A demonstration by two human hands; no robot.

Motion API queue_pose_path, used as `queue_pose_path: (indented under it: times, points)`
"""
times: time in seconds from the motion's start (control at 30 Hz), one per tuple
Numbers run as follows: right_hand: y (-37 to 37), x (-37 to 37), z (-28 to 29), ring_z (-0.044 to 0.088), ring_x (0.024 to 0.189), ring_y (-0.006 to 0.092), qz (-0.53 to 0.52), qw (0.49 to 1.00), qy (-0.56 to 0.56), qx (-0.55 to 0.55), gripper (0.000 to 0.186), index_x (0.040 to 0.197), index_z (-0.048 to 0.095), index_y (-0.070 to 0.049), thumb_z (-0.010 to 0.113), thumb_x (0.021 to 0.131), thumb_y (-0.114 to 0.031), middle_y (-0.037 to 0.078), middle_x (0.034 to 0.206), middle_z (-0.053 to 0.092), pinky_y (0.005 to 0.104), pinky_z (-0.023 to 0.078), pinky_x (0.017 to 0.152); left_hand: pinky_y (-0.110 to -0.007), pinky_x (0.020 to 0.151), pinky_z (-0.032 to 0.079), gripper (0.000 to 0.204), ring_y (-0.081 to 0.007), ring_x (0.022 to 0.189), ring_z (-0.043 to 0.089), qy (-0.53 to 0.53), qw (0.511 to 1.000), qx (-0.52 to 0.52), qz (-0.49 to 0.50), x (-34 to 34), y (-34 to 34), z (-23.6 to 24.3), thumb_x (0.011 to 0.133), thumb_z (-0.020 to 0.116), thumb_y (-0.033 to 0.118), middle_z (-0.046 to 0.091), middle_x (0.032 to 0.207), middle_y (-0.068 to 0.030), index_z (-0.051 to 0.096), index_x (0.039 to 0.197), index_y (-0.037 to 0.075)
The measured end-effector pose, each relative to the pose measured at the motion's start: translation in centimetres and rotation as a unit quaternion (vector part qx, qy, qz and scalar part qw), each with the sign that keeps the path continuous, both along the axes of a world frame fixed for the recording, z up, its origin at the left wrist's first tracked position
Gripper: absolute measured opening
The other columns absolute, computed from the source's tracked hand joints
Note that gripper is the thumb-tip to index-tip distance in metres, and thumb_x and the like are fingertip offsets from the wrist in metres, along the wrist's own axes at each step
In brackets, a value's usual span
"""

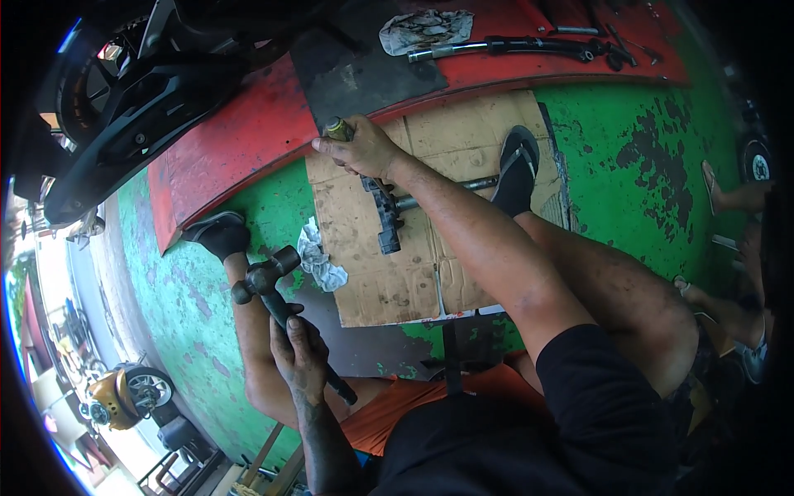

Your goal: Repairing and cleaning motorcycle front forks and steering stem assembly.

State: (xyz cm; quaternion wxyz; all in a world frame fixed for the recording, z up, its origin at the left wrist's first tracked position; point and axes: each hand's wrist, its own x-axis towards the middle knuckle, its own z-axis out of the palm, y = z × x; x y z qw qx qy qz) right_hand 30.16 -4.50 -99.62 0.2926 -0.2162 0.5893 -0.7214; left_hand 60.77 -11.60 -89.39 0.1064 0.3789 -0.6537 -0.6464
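In the lower middle, my left hand (299,351) is closed around the handle of a ball-peen hammer (269,277), whose head is raised. Higher up, my right hand (360,149) grips a tool with a yellowish end (339,128), held over a dark metal bracket (387,223); whether the tool touches it is hidden. A steel tube (447,192) extends from the bracket toward my right foot (517,169). These parts lie on a flattened cardboard sheet (356,289) between my legs.
A red raised platform (223,132) carries a black fork leg (521,48), small tools and a dirty rag (426,31). A white rag (318,256) lies beside the cardboard. A motorcycle (132,107) stands upper left, a yellow scooter (124,397) lower left. Other people's feet (715,194) are at right.
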Motion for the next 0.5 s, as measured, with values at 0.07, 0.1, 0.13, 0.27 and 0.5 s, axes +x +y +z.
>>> queue_pose_path:
  times: [0.07, 0.1, 0.13, 0.27, 0.5]
  points:
    - [-0.18, 0.03, 0.11, 0.047, 0.057, 0.0059, 0.009, 1.0, -0.003, 0.0, 0.035, 0.065, 0.057, -0.009, 0.072, 0.088, -0.031, -0.005, 0.058, 0.052, 0.0288, 0.039, 0.055, -0.019, 0.041, 0.023, 0.026, -0.0025, 0.045, 0.032, -0.008, 1.0, -0.009, 0.009, -0.07, 0.05, 0.06, 0.105, 0.049, 0.029, 0.037, 0.061, 0.0064, 0.049, 0.115, 0.005]
    - [-0.26, 0.04, 0.17, 0.047, 0.057, 0.0061, 0.008, 1.0, 0.005, 0.011, 0.036, 0.065, 0.056, -0.01, 0.072, 0.088, -0.032, -0.005, 0.058, 0.052, 0.029, 0.039, 0.055, -0.019, 0.041, 0.023, 0.026, -0.0025, 0.045, 0.032, -0.008, 1.0, -0.01, 0.009, -0.04, 0.01, 0.11, 0.105, 0.049, 0.029, 0.037, 0.061, 0.0064, 0.049, 0.115, 0.005]
    - [-0.32, 0.05, 0.22, 0.047, 0.056, 0.0063, 0.007, 1.0, 0.012, 0.022, 0.037, 0.064, 0.056, -0.01, 0.072, 0.088, -0.032, -0.005, 0.058, 0.052, 0.0293, 0.039, 0.055, -0.019, 0.041, 0.024, 0.026, -0.0026, 0.046, 0.032, -0.004, 1.0, -0.005, 0.005, 0.0, -0.04, 0.16, 0.105, 0.048, 0.029, 0.037, 0.061, 0.0063, 0.049, 0.115, 0.005]
    - [-0.19, -0.03, 0.27, 0.047, 0.056, 0.0067, 0.01, 0.999, 0.016, 0.029, 0.036, 0.064, 0.056, -0.009, 0.072, 0.088, -0.032, -0.005, 0.057, 0.052, 0.0295, 0.039, 0.055, -0.019, 0.041, 0.024, 0.026, -0.0026, 0.046, 0.033, -0.001, 1.0, -0.004, 0.006, 0.24, -0.32, 0.02, 0.105, 0.048, 0.028, 0.037, 0.061, 0.0061, 0.049, 0.114, 0.005]
    - [-0.18, 0.06, -0.01, 0.048, 0.054, 0.0067, 0.001, 1.0, 0.001, 0.025, 0.035, 0.066, 0.057, -0.009, 0.072, 0.088, -0.032, -0.004, 0.057, 0.052, 0.0278, 0.039, 0.053, -0.018, 0.041, 0.024, 0.025, -0.0025, 0.046, 0.033, 0.004, 1.0, 0.013, 0.008, 0.54, -0.37, -0.26, 0.105, 0.048, 0.028, 0.037, 0.062, 0.0061, 0.049, 0.115, 0.004]
